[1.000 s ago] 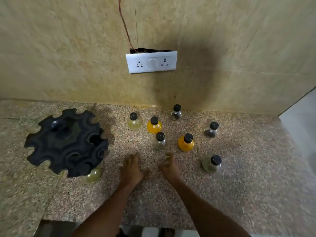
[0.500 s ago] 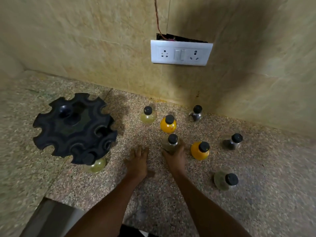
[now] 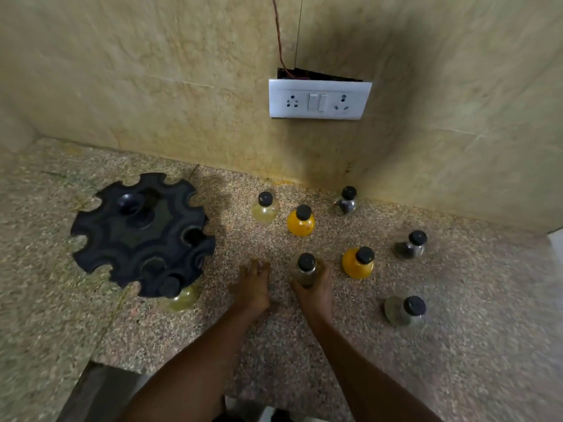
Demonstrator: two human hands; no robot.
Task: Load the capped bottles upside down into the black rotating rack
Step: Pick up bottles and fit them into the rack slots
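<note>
The black rotating rack [image 3: 128, 236] stands on the granite counter at the left, with one pale yellow bottle [image 3: 182, 298] hanging upside down in a front slot. Several black-capped bottles stand upright to its right. My right hand [image 3: 315, 292] is wrapped around the nearest clear bottle [image 3: 305, 268] from behind. My left hand [image 3: 253, 286] rests flat on the counter beside it, fingers apart, holding nothing. Two orange bottles [image 3: 301, 222] [image 3: 357, 263], a pale yellow one [image 3: 264, 208] and three clear ones [image 3: 345, 201] [image 3: 409, 246] [image 3: 403, 311] stand around.
A tiled wall with a white socket plate [image 3: 318, 99] rises right behind the bottles. The counter's front edge [image 3: 100, 365] drops off at the lower left, near my left forearm.
My right hand moved forward and closed around the clear bottle. My left hand slid forward a little on the counter. My head moved closer and turned left.
</note>
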